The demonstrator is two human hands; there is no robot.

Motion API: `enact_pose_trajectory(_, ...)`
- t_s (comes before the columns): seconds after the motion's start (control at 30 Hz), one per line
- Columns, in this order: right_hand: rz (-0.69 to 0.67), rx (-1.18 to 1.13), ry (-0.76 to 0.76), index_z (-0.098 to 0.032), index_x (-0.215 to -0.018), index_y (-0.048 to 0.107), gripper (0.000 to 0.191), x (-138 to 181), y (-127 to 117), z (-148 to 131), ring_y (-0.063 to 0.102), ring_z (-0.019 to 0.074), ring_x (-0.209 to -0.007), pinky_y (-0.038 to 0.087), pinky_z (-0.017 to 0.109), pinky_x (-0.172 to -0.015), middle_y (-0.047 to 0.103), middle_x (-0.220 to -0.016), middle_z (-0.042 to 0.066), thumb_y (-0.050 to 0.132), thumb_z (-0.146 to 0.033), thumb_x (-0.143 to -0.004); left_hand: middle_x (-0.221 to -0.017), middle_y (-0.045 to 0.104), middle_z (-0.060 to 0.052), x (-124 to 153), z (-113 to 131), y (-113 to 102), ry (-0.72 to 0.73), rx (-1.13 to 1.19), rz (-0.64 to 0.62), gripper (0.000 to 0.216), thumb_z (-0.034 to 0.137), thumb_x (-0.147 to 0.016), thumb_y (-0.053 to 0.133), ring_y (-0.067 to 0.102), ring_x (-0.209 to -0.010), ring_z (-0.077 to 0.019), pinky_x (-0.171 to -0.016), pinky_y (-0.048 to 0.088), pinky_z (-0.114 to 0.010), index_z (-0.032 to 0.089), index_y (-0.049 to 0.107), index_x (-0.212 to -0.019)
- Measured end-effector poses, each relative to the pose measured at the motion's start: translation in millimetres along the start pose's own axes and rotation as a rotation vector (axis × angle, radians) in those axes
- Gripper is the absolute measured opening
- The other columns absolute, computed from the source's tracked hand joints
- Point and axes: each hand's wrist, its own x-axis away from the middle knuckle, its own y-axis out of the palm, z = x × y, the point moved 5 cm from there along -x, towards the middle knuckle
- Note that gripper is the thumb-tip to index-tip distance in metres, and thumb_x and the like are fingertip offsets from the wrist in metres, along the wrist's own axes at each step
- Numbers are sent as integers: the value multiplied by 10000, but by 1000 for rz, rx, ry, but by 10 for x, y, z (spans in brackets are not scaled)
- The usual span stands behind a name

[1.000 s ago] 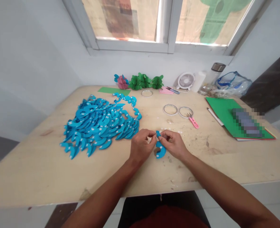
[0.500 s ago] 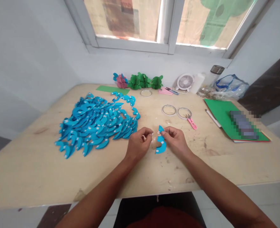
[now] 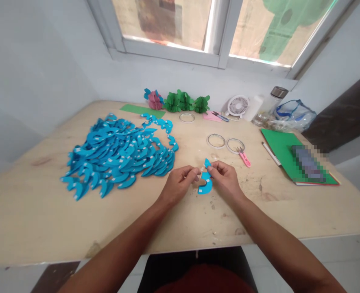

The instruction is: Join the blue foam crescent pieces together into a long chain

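Observation:
My right hand (image 3: pixel 225 176) pinches a curved blue paper cut-out (image 3: pixel 206 187) by its upper part, thumb on top. White squares sit on the piece, and its lower curve hangs close above or on the table; I cannot tell which. On its left side, my left hand (image 3: pixel 181 181) is closed in a pinch, fingertips beside a small white bit at the paper's edge. What those fingertips hold is too small to make out. Left of my hands lies a large heap of similar blue paper cut-outs (image 3: pixel 121 148), many bearing white squares.
Two tape rolls (image 3: pixel 216 141) and pink-handled snips (image 3: pixel 244 158) lie beyond my hands; another tape roll (image 3: pixel 187 118) is farther back. Green paper ornaments (image 3: pixel 184 101), a small white fan (image 3: pixel 238 106) and a bottle (image 3: pixel 277 95) line the wall. At right are a green folder (image 3: pixel 279 150) and a pen (image 3: pixel 270 153).
My left hand has moved in closer to the paper's white bit, its fingertips drawn together. The right hand keeps its pinch on the cut-out. The whole view has shifted slightly.

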Motion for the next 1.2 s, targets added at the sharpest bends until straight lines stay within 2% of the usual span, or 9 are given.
enact_pose_trajectory(0.2,-21,-18,-2,-165,-683,585,207,5,10,31,414,93,-475,317,223,-460,487,-540,-32,626,-368,-695,-655,695,-27,11,-3,75,-97,96,-80,196,308,-733,567,630,-614,-165,-561,474,-243,160,686,-686)
enact_pose_trajectory(0.37,-57,-40,-6,-168,-707,598,204,17,41,43,454,105,-511,352,233,-493,529,-581,-18,630,-369,-702,-486,598,9,2,6,102,-147,176,-108,180,258,-693,576,533,-461,-113,-455,411,-212,168,631,-547)
enact_pose_trajectory(0.63,-127,-1,-57,-170,-782,604,200,30,85,-40,511,127,-618,410,249,-593,578,-665,3,584,-367,-757,-475,565,8,4,15,7,-180,243,27,188,282,-693,590,470,-451,-96,-444,375,-208,163,614,-549)
enact_pose_trajectory(0.8,-223,29,-26,-169,-731,589,172,60,141,-30,473,115,-598,365,246,-579,547,-646,-6,588,-339,-757,-535,599,4,-3,-31,-42,-186,349,118,183,288,-703,601,470,-465,-80,-459,377,-197,149,627,-587)
enact_pose_trajectory(0.93,-246,17,-20,-171,-694,573,173,62,164,5,419,101,-548,321,243,-541,485,-590,-29,624,-333,-725,-518,580,13,-14,-68,-20,-171,351,109,184,267,-715,600,468,-458,-74,-453,368,-191,144,612,-579)
enact_pose_trajectory(1.0,-233,4,-22,-174,-678,565,182,54,160,23,397,97,-531,307,242,-528,459,-572,-37,634,-338,-715,-537,591,10,-15,-83,-8,-146,326,107,163,270,-729,591,489,-464,-82,-453,377,-196,145,620,-629)
enact_pose_trajectory(1.07,-214,2,-15,-174,-671,560,189,45,151,44,377,92,-516,292,239,-512,438,-559,-44,639,-341,-709,-607,620,4,-4,-77,-28,-79,272,159,138,277,-742,586,536,-498,-101,-468,405,-210,153,638,-773)
enact_pose_trajectory(1.13,-194,8,-2,-172,-668,558,191,38,140,63,356,86,-502,273,235,-496,418,-547,-49,640,-341,-705,-699,642,-7,28,-26,-89,52,134,276,189,269,-751,589,577,-562,-120,-504,437,-228,167,625,-907)
enact_pose_trajectory(1.2,-182,11,3,-170,-669,558,191,33,133,73,343,84,-497,262,233,-487,407,-542,-51,635,-341,-707,-757,647,-21,78,73,-126,240,-82,366,147,243,-762,590,597,-644,-136,-569,463,-250,176,624,-888)
